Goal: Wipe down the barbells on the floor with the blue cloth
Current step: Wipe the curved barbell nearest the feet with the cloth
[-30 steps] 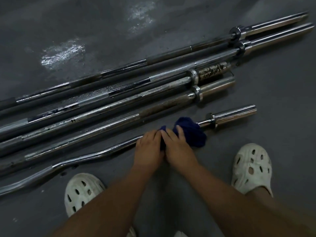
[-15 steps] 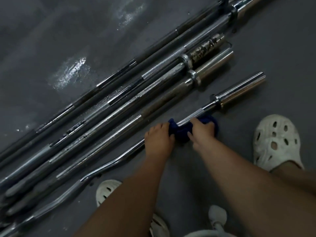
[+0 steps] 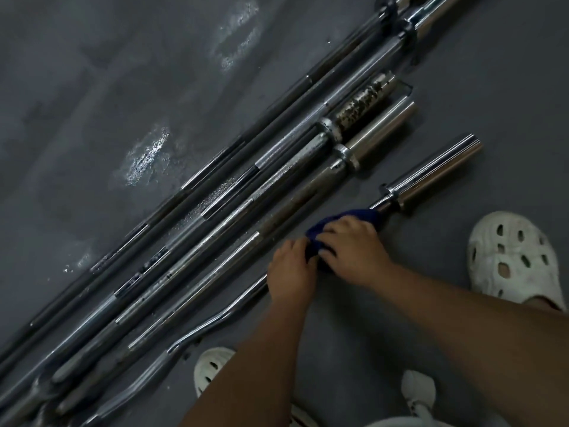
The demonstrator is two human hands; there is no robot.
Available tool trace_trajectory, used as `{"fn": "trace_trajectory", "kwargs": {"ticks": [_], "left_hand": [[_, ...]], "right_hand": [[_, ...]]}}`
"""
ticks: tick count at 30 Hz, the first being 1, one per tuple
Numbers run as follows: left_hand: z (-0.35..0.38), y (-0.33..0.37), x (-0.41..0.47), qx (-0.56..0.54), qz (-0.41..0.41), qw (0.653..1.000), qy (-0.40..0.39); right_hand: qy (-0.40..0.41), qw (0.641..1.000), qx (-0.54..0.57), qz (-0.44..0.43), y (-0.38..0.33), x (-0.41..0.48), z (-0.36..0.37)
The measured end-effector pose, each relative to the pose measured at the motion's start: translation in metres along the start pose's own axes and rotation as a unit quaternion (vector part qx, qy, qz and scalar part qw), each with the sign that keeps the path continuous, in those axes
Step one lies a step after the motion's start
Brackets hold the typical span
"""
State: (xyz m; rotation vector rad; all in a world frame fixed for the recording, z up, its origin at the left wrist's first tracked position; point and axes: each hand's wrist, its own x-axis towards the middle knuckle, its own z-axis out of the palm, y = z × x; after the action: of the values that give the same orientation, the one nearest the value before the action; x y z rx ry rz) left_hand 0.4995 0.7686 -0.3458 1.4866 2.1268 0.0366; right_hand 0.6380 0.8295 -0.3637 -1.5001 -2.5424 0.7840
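Head view: we count five barbells on the dark floor (image 3: 123, 87), lying side by side. Four straight barbells (image 3: 271, 183) lie beyond our hands. The fifth, a bent curl bar (image 3: 431, 171), runs right under both hands. One blue cloth (image 3: 354, 218) is wrapped over its shaft, just short of the collar and thick sleeve that stick out past our right hand (image 3: 351, 248). That hand lies on the cloth with its fingers curled down over it and the bar. Our left hand (image 3: 291, 272) sits just beside it, touching the cloth's edge, fingers curled round the bare shaft. We count two white clogs: one (image 3: 511, 257) out to the right of our right forearm, one (image 3: 212, 365) partly hidden beneath our left forearm.
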Motion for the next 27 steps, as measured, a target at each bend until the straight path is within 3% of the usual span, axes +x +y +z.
{"fn": "trace_trajectory", "kwargs": {"ticks": [2,6,7,10,12,15,19,21,23,25,27], "left_hand": [[-0.003,0.000,0.000,-0.020,-0.005,1.000,0.001],[-0.009,0.007,0.005,-0.045,-0.005,0.999,-0.021],[-0.010,0.009,0.004,-0.049,-0.012,0.998,-0.022],[-0.007,0.011,0.001,-0.067,-0.040,0.997,-0.014],[-0.009,0.011,-0.002,-0.061,-0.040,0.997,-0.024],[-0.012,0.010,-0.004,-0.060,-0.029,0.997,-0.035],[-0.009,0.012,-0.009,-0.066,-0.039,0.997,-0.032],[-0.010,0.014,-0.011,-0.067,-0.046,0.996,-0.042],[-0.010,0.014,-0.010,-0.062,-0.043,0.996,-0.048],[-0.010,0.011,-0.012,-0.062,-0.036,0.996,-0.048],[-0.008,0.011,-0.013,-0.065,-0.021,0.997,-0.044]], "right_hand": [[-0.038,0.994,-0.083,-0.054,0.018,-0.006,0.001],[0.054,0.989,-0.088,0.103,0.041,-0.013,-0.004],[0.050,0.992,-0.086,0.077,0.028,-0.012,0.001],[0.002,0.990,-0.067,-0.121,-0.003,-0.019,0.018],[0.001,0.988,-0.074,-0.136,0.022,-0.007,0.006],[0.014,0.996,-0.091,0.007,0.056,-0.001,-0.011],[-0.038,0.998,0.053,0.002,0.032,0.004,-0.011],[-0.046,0.988,0.137,0.058,0.029,0.013,-0.021],[0.087,0.961,0.210,0.161,0.036,0.014,-0.027],[0.214,0.908,0.229,0.280,0.030,-0.001,-0.021],[0.166,0.871,0.295,0.355,0.003,-0.012,-0.004]]}}
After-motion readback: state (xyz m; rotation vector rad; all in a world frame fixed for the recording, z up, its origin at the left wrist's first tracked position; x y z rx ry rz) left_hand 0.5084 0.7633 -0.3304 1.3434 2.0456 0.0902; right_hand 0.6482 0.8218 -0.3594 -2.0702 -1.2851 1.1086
